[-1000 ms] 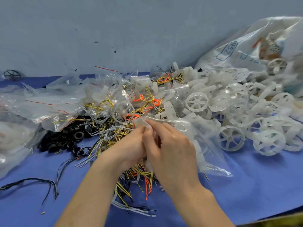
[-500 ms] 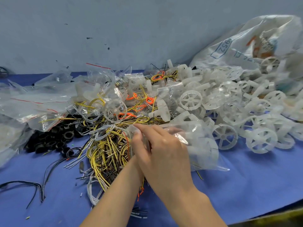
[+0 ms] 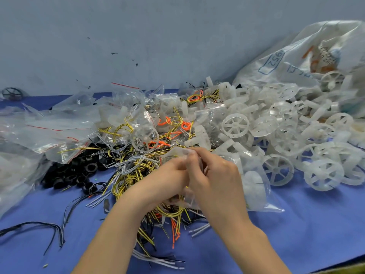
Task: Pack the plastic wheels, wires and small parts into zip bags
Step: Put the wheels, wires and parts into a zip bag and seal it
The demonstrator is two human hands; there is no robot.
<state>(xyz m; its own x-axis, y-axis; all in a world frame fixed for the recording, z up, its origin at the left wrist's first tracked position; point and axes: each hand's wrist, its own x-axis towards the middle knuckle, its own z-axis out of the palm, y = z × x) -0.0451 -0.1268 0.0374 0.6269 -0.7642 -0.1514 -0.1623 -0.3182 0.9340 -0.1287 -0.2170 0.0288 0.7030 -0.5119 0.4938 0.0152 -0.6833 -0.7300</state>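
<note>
At the middle of the blue surface [image 3: 316, 224], the mouth of a clear plastic zip bag [image 3: 254, 186] is gripped by both hands: the left hand [image 3: 167, 178] and right hand [image 3: 215, 178] are pressed together, with fingers curled and pinching the film at its top edge. The bag body is laid out to the right of the hands, resting on the surface, and white wheel shapes are seen through the film. Whether the zip is sealed cannot be told, as the strip is hidden by fingers. A tangle of yellow-and-black wires [image 3: 126, 175] is spread under the wrists, and a heap of loose white plastic spoked wheels [image 3: 235, 125] sits just right of the bag. Likely risks: the zip left partly unsealed if the pinch is not run along its full length, so contents could spill out when the bag is lifted. Stray wire ends could be trapped in the seal. Thin film could be punctured by wheel spokes if squeezed.
</note>
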